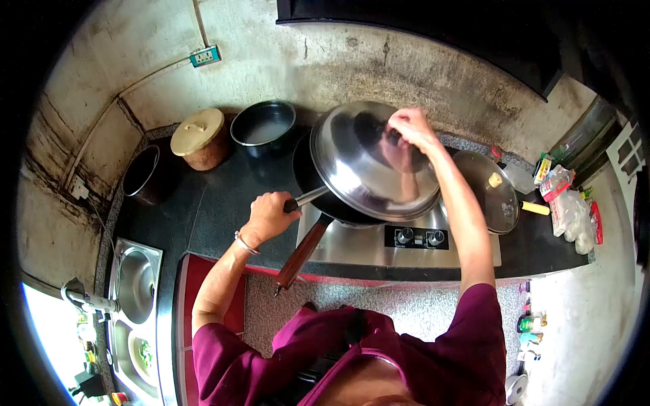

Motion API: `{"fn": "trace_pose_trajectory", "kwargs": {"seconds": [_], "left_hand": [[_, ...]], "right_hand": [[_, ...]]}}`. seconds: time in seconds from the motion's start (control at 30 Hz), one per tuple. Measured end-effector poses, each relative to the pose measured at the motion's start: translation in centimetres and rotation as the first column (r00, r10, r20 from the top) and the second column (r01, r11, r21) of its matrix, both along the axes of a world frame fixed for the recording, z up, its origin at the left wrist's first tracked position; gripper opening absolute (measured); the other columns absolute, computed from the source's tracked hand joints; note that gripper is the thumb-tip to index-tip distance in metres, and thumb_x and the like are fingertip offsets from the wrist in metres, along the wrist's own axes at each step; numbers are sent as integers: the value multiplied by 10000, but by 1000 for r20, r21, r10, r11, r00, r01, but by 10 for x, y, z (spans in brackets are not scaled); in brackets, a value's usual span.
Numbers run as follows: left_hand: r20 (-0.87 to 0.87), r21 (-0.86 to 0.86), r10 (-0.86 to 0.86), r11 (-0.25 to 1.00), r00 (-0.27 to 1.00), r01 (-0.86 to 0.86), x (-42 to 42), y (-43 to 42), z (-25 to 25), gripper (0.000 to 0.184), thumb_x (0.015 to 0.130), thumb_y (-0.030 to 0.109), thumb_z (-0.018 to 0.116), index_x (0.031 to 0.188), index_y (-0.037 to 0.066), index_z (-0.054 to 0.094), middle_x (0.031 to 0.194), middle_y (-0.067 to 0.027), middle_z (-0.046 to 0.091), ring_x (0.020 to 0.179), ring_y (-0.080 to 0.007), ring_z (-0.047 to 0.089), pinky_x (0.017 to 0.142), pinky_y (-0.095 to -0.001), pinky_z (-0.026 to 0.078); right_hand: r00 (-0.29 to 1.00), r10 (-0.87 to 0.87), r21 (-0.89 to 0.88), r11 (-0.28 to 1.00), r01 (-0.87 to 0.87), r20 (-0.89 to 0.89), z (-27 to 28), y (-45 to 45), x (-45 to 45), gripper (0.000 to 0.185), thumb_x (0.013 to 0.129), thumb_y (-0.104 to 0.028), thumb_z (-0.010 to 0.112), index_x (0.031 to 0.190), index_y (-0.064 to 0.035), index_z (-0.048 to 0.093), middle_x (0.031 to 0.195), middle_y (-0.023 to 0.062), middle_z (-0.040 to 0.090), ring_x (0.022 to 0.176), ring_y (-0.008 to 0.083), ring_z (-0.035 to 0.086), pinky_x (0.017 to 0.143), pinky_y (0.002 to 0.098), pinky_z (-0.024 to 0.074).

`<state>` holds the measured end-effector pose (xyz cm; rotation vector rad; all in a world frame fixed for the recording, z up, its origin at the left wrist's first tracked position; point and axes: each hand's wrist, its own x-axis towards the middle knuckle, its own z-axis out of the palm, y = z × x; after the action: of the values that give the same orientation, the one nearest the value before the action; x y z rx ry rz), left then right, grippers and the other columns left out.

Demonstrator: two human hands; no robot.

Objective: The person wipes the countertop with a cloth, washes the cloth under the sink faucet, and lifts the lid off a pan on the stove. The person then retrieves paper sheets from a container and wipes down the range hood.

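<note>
A dark wok (303, 166) with a wooden handle (303, 256) stands on the steel stove. Over it is a large domed metal lid (352, 162), shifted to the right so that the wok's left part shows. My right hand (412, 128) grips the knob on top of the lid. My left hand (271, 213) is wrapped round the dark handle of a metal utensil (313, 195), whose far end is hidden in the wok under the lid. The wok's contents cannot be seen.
Right of the wok is a pan with a glass lid (500, 196) and a pale handle. Plastic bags (577, 220) lie at the right end. Along the back left stand a black basin (263, 124), a lidded pot (203, 149) and a dark pot (143, 177). A sink (137, 284) is at the left.
</note>
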<state>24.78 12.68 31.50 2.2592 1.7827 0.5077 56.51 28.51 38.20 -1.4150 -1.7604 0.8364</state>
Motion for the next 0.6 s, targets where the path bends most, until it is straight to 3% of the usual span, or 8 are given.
{"fn": "trace_pose_trajectory", "kwargs": {"seconds": [0.2,0.23,0.3,0.37,0.43,0.5,0.53,0.6], "left_hand": [[15,-16,-28,999,999,28,0,7,-1,245,684,278,698,797,65,654,731,-126,641,688,-312,621,610,-379,493],[26,-32,-30,999,999,31,-1,8,-1,245,689,275,694,797,59,653,728,-126,642,683,-307,623,609,-372,494],[30,-40,-38,998,999,39,-4,8,-3,257,693,270,693,814,47,649,734,-126,644,677,-299,626,609,-360,495],[191,-37,-47,998,980,55,-8,8,-7,285,690,307,696,823,61,640,760,-133,645,719,-322,622,635,-396,487],[198,10,-120,993,973,120,-14,7,-9,332,705,289,699,902,36,612,762,-139,646,689,-295,632,633,-367,488],[452,-191,-16,975,892,115,-18,1,-4,378,731,261,693,977,3,567,738,-140,639,642,-248,636,614,-332,485],[480,-215,-24,966,877,144,-20,-3,0,425,762,238,678,1055,-24,516,717,-137,631,609,-190,626,592,-295,476],[518,-222,-14,963,855,151,-24,-8,1,434,769,234,673,1074,-26,506,717,-132,633,609,-176,622,585,-287,474]], "right_hand": [[989,17,16,1000,-19,150,-18,10,-28,201,749,-189,595,794,0,645,663,72,616,476,137,563,397,269,463],[978,19,144,988,-49,207,-29,20,-28,208,733,-197,606,770,4,650,647,63,603,510,131,558,420,271,467],[976,25,96,994,-47,216,-23,13,-37,220,718,-207,619,765,5,653,621,55,586,540,130,554,437,273,472],[981,15,31,999,-22,194,-25,13,-43,230,712,-219,629,777,1,656,623,61,592,555,143,576,437,271,480],[977,-1,46,999,-9,212,-32,16,-45,262,708,-242,628,793,5,657,663,89,615,584,162,593,481,292,487],[952,-52,104,994,22,302,-31,16,-48,320,698,-280,620,835,7,658,698,125,637,636,190,607,598,323,480],[955,-50,103,994,20,291,-31,17,-48,318,698,-279,620,835,6,659,697,124,637,630,191,610,588,321,481],[960,-55,104,994,27,274,-26,12,-53,315,697,-277,620,834,4,660,695,123,637,625,191,613,578,320,483]]}}
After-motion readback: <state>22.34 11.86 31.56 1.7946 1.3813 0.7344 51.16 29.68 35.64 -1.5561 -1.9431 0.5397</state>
